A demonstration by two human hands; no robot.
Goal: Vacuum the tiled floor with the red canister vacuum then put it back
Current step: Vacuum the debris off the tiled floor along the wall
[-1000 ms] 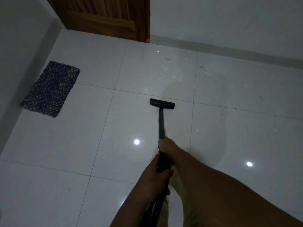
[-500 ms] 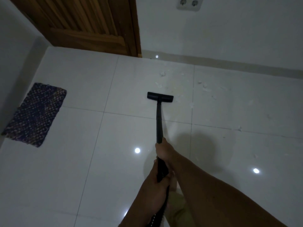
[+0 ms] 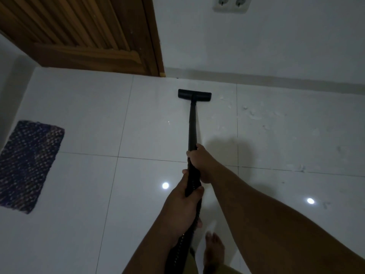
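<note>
Head cam, looking fwd & down: both hands wrapped round the black vacuum wand. Right hand sits higher up the tube, fingers curled tight around it. Left hand is lower, closed around the ribbed hose end just behind the right, thumb on top. Wand runs away from the person to the floor head, a flat black T-shaped nozzle lying on the white tiled floor near the skirting of the far wall, just right of the wooden door frame. Red canister itself not in view.

Bits of pale debris scattered on tiles to the right of the nozzle, apart from it. Dark woven mat lies at left by the side wall, well apart from the wand. Double socket on the wall at top. 2 bright light reflections on the glossy tiles, 1 left of the hands, 1 right. Bare foot visible at bottom, beside the hose.
</note>
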